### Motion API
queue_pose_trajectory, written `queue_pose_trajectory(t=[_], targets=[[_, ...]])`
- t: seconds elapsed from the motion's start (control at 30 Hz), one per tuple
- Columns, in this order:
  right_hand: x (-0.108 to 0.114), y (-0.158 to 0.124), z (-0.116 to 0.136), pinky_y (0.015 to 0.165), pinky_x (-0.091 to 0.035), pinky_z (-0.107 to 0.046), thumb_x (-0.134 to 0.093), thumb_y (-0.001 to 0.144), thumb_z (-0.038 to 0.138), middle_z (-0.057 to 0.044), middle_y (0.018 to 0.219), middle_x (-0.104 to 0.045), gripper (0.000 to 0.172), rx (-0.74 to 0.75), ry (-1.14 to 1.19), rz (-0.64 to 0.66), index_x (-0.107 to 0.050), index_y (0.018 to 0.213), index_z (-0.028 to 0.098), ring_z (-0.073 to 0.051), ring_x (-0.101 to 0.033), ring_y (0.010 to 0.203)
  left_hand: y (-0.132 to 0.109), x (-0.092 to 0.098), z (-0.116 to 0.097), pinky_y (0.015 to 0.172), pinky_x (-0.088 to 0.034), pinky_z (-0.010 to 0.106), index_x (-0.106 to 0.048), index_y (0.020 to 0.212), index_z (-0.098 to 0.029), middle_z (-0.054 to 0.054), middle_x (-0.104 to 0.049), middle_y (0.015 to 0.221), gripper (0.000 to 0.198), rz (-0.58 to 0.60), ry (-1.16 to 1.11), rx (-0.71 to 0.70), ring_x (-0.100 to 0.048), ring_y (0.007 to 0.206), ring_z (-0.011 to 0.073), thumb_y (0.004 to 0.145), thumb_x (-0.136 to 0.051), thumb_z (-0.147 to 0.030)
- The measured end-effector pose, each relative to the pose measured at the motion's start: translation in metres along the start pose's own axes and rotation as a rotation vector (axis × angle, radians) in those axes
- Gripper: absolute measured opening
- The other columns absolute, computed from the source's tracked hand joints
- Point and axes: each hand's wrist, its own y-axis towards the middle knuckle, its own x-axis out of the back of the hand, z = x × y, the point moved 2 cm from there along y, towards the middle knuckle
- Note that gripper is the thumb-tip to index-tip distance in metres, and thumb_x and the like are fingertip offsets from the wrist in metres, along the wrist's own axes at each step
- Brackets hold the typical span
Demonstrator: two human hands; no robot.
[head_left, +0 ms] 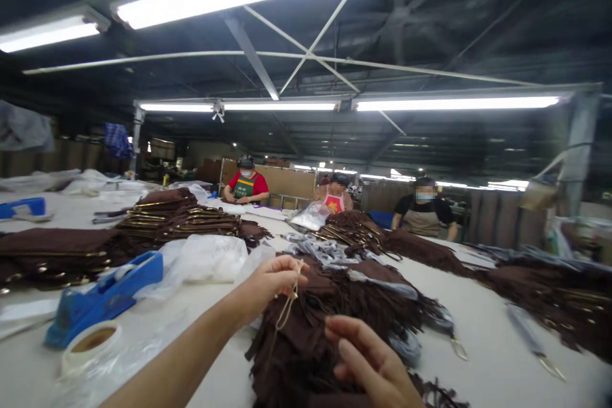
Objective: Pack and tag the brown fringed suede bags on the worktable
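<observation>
My left hand (pixel 268 287) is raised over a heap of dark brown fabric strips (pixel 329 325) and pinches a thin tan string (pixel 288 307) that hangs down in a loop. At the bottom, my right hand (pixel 370 363) hovers over the same heap with its fingers loosely curled and apart; nothing shows in it. The heap lies on a wide white table (pixel 482 331).
A blue tape dispenser (pixel 102 296) and a tape roll (pixel 90 341) sit at the left, next to clear plastic bags (pixel 205 258). Stacks of brown pouches (pixel 176 213) with gold zips cover the table. Three people (pixel 246 185) work at the far side.
</observation>
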Motion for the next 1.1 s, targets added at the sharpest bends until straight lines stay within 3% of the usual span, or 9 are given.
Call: queue_pose_trajectory(t=[0.1, 0.2, 0.33, 0.43, 0.5, 0.63, 0.8, 0.9, 1.1], targets=[[-0.021, -0.01, 0.028, 0.076, -0.056, -0.028, -0.079, 0.075, 0.051, -0.009, 0.125, -0.064, 0.055, 0.036, 0.427, -0.058, -0.061, 0.119, 0.023, -0.026, -0.058, 0.119, -0.023, -0.039, -0.018, 0.089, -0.046, 0.03, -0.053, 0.067, -0.017, 0.008, -0.06, 0.122, 0.016, 0.085, 0.177, -0.049, -0.057, 0.112, 0.023, 0.075, -0.059, -0.029], [-0.038, -0.026, 0.045, 0.067, -0.054, -0.021, -0.084, 0.072, 0.04, -0.004, 0.098, -0.07, 0.04, -0.031, 0.601, 0.001, -0.066, 0.102, 0.019, -0.017, -0.066, 0.091, -0.044, -0.062, -0.021, 0.094, -0.045, 0.033, -0.055, 0.07, -0.017, 0.008, -0.055, 0.129, 0.011, 0.118, 0.306, -0.111, -0.056, 0.111, 0.022, 0.077, -0.054, -0.025], [-0.042, -0.048, 0.045, 0.046, -0.043, -0.013, -0.088, 0.067, 0.036, 0.003, 0.068, -0.062, 0.036, -0.207, 0.658, 0.089, -0.065, 0.085, 0.016, -0.007, -0.057, 0.058, -0.066, -0.074, -0.012, 0.092, -0.045, 0.033, -0.056, 0.073, -0.017, 0.008, -0.052, 0.131, 0.008, 0.135, 0.432, -0.188, -0.058, 0.103, 0.0195, 0.078, -0.05, -0.019], [-0.038, -0.061, 0.036, 0.035, -0.02, -0.009, -0.088, 0.066, 0.039, 0.008, 0.061, -0.055, 0.038, -0.316, 0.588, 0.159, -0.062, 0.079, 0.015, 0.001, -0.033, 0.04, -0.078, -0.076, -0.004, 0.093, -0.044, 0.03, -0.055, 0.074, -0.017, 0.007, -0.059, 0.117, 0.005, 0.138, 0.42, -0.176, -0.057, 0.106, 0.0198, 0.077, -0.051, -0.016], [-0.033, -0.068, 0.032, 0.035, -0.012, -0.012, -0.083, 0.071, 0.046, 0.008, 0.059, -0.053, 0.038, -0.312, 0.417, 0.204, -0.062, 0.077, 0.014, 0.002, -0.024, 0.038, -0.089, -0.074, 0.005, 0.076, -0.048, 0.027, -0.055, 0.083, -0.018, 0.004, -0.063, 0.099, 0.008, 0.138, 0.374, -0.029, -0.061, 0.087, 0.0171, 0.081, -0.048, -0.02], [-0.012, -0.091, 0.028, 0.038, -0.012, -0.016, -0.073, 0.076, 0.057, 0.006, 0.055, -0.055, 0.044, -0.33, 0.115, 0.286, -0.063, 0.078, 0.015, -0.001, -0.025, 0.039, -0.128, -0.071, 0.028, 0.059, -0.04, 0.024, -0.055, 0.081, -0.019, -0.002, -0.058, 0.07, 0.009, 0.273, 0.649, 0.158, -0.054, 0.066, 0.015, 0.083, -0.049, -0.025], [0.0, -0.134, 0.01, 0.041, -0.024, -0.016, -0.07, 0.078, 0.057, 0.004, 0.057, -0.057, 0.042, -0.559, 0.01, 0.496, -0.067, 0.076, 0.015, -0.003, -0.037, 0.042, -0.178, -0.073, 0.065, 0.074, -0.041, 0.025, -0.054, 0.076, -0.02, 0.001, -0.063, 0.087, 0.013, 0.414, 0.791, 0.104, -0.057, 0.082, 0.0162, 0.084, -0.046, -0.014], [-0.01, -0.149, -0.023, 0.037, -0.016, -0.014, -0.075, 0.073, 0.059, 0.003, 0.06, -0.061, 0.045, -0.651, 0.181, 0.373, -0.066, 0.077, 0.015, -0.001, -0.033, 0.038, -0.19, -0.075, 0.084, 0.083, -0.041, 0.028, -0.051, 0.083, -0.021, 0.005, -0.061, 0.098, 0.011, 0.269, 0.791, 0.107, -0.055, 0.092, 0.0193, 0.082, -0.045, -0.012], [-0.034, -0.134, -0.092, 0.034, -0.011, -0.012, -0.077, 0.075, 0.049, 0.008, 0.049, -0.053, 0.037, -0.804, 0.772, -0.209, -0.063, 0.099, 0.025, -0.003, -0.036, 0.031, -0.182, -0.081, 0.105, 0.082, -0.041, 0.028, -0.047, 0.095, -0.021, 0.004, -0.059, 0.097, 0.033, 0.156, 0.622, 0.12, -0.054, 0.091, 0.0199, 0.065, -0.052, -0.006]])
